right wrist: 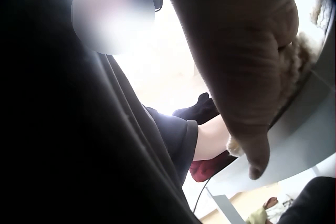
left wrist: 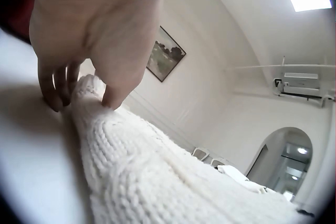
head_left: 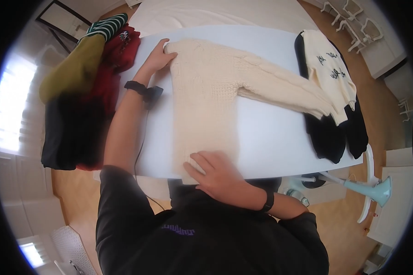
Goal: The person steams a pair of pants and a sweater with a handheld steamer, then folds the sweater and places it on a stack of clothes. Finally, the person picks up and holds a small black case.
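Note:
A cream knitted sweater (head_left: 204, 96) lies in a narrow folded shape on the white table, one sleeve (head_left: 280, 80) stretched out to the right. At its upper left corner, my left hand (head_left: 157, 58) pinches the edge. The left wrist view shows the thumb (left wrist: 116, 97) on one side of the knit (left wrist: 131, 166) and the fingers on the other. My right hand (head_left: 218, 176) rests on the lower end by the near table edge, fingers spread over the fabric. In the right wrist view its thumb (right wrist: 257, 153) points past the edge; the other fingers are mostly hidden.
On the table's left are piled garments, among them an olive one (head_left: 75, 64), a red one (head_left: 121, 50) and a dark one (head_left: 62, 133). A cream top with black lettering (head_left: 328, 64) lies on black clothing (head_left: 326, 137) at the right, under the sleeve's cuff. A pale green steamer-like device (head_left: 374, 190) stands beyond the near right corner.

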A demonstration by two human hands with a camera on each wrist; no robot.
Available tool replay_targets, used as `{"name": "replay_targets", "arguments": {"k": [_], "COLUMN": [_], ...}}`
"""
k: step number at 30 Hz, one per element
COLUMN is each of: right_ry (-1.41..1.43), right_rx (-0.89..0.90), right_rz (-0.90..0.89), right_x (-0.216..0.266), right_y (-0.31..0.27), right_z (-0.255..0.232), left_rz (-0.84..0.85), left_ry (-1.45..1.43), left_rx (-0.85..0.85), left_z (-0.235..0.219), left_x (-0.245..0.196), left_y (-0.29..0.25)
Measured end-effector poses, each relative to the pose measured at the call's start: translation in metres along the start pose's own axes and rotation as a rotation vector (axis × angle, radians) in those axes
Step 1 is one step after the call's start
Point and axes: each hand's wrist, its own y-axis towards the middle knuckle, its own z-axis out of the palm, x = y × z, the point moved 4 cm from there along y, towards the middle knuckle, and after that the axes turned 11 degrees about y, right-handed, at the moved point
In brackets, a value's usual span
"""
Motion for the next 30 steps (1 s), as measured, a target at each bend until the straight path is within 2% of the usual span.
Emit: {"name": "replay_targets", "arguments": {"k": [1,2,3,5,7,9,11,13,16,18,19,20,21,23,24,28,30], "right_ry": [-0.107,-0.104,-0.193,-0.275,-0.269,-0.258,-0.168,-0.102,-0.032,-0.023,-0.106,-0.188,-0.189,-0.049,-0.131,-0.207,-0.144], "right_rx": [0.0,0.01,-0.023,-0.032,0.054,0.078,0.059,0.104,0.16,0.19,0.191,0.188,0.186,0.168,0.129,0.067,0.053], "right_rz": [-0.018,-0.022,0.008,0.034,0.125,0.094,0.078,0.094,0.094,0.062,0.003,-0.058,-0.065,-0.008,-0.06,-0.125,-0.122], "right_x": [0.001,-0.001,-0.005,-0.011,-0.021,-0.026,-0.027,-0.03,-0.038,-0.041,-0.043,-0.042,-0.037,-0.025,-0.024,-0.026,-0.026], "right_y": [0.0,-0.003,-0.009,-0.02,-0.029,-0.037,-0.042,-0.044,-0.044,-0.049,-0.053,-0.053,-0.053,-0.053,-0.055,-0.062,-0.058], "right_z": [-0.001,-0.001,-0.003,-0.01,-0.017,-0.023,-0.032,-0.041,-0.047,-0.047,-0.042,-0.039,-0.038,-0.037,-0.035,-0.037,-0.039], "left_rz": [0.159,0.149,0.136,0.545,0.619,0.611,0.607,0.556,0.505,0.504,0.5,0.608,0.605,0.643,0.653,0.694,0.672], "left_ry": [0.178,0.431,0.425,0.638,0.423,0.374,0.397,0.327,0.343,0.419,0.498,0.704,0.71,0.633,0.63,0.512,0.283], "left_rx": [-0.079,-0.129,-0.128,-0.267,0.029,0.241,0.239,0.361,0.387,0.398,0.406,0.267,0.263,0.158,0.12,0.095,0.115], "left_z": [0.001,-0.006,-0.01,-0.012,-0.006,-0.006,-0.005,-0.007,0.004,0.013,0.02,0.028,0.035,0.034,0.035,0.03,0.02], "left_x": [0.002,-0.026,-0.048,-0.096,-0.114,-0.141,-0.149,-0.153,-0.152,-0.147,-0.141,-0.131,-0.121,-0.122,-0.122,-0.124,-0.129], "left_y": [0.0,-0.021,-0.042,-0.094,-0.139,-0.204,-0.26,-0.307,-0.352,-0.368,-0.374,-0.378,-0.385,-0.39,-0.391,-0.394,-0.386]}}
